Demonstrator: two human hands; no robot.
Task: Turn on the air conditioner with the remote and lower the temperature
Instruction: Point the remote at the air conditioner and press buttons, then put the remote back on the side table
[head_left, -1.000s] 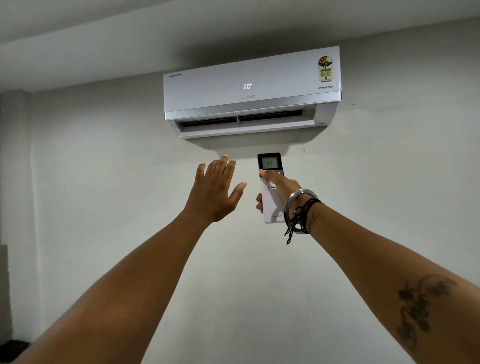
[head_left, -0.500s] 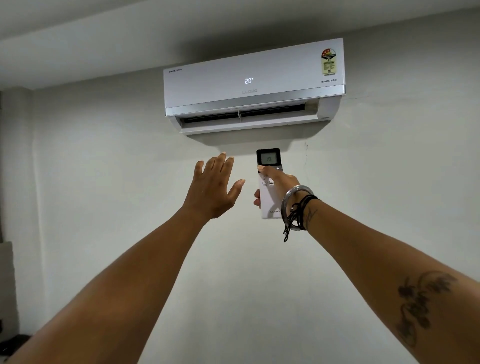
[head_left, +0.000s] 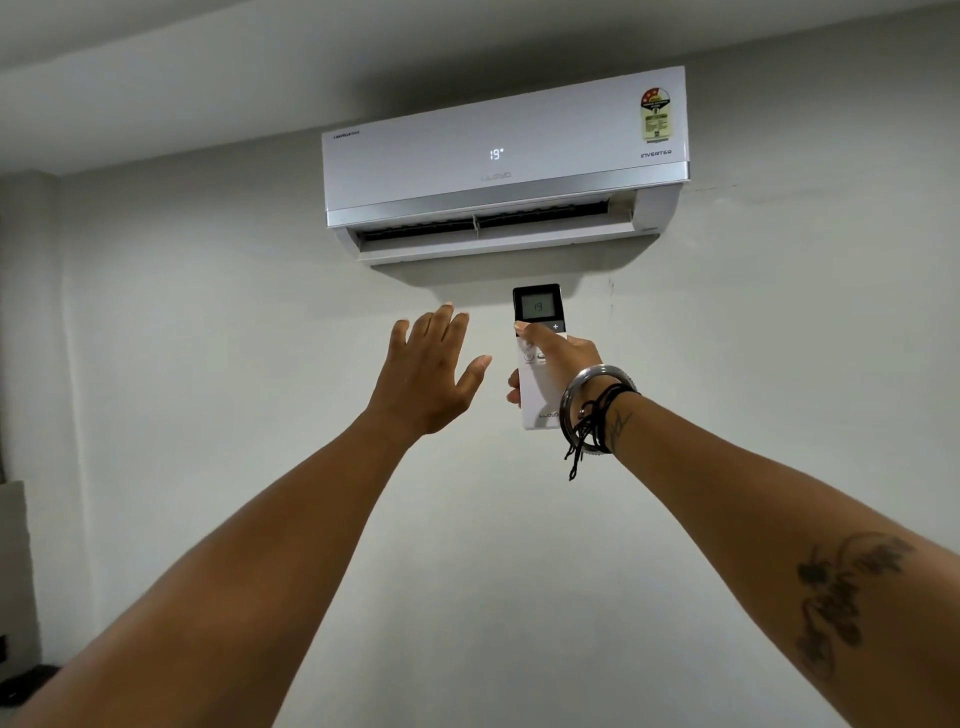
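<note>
A white air conditioner (head_left: 506, 150) hangs high on the wall, its front display lit at 19 and its lower flap open. My right hand (head_left: 563, 356) holds a white remote (head_left: 537, 395) upright just below the unit. The thumb rests on the dark button band under the remote's screen, which reads 19. A metal bangle and black cords circle that wrist. My left hand (head_left: 428, 374) is raised beside the remote, fingers spread and holding nothing, palm toward the wall.
A plain pale wall (head_left: 208, 364) fills the view behind both outstretched arms. The ceiling (head_left: 260, 52) meets it just above the unit. A dark object (head_left: 21, 686) sits at the lower left corner.
The display on the air conditioner and on the remote has dropped from 20 to 19. Both hands have kept their pose; the view has shifted slightly.
</note>
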